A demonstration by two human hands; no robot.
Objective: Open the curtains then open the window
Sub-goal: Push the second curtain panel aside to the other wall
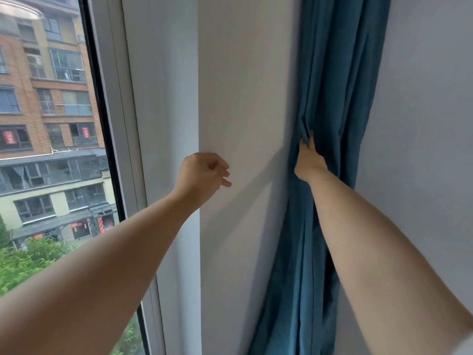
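Curtain [332,98] hangs bunched, its folds held in your right grip [308,160]. Left of it, your left grip [202,175] hovers loosely curled, empty, before the wall [243,85]; window [51,124] farther left, red signs [85,131] unreadable.

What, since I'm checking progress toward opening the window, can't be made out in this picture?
Head view:
- Window handle or latch: none in frame; left edge cuts the pane off.
- Right hand fingertips: buried in the blue curtain folds.
- Curtain rail: beyond the top edge.
- Red signs opposite: too small to read.
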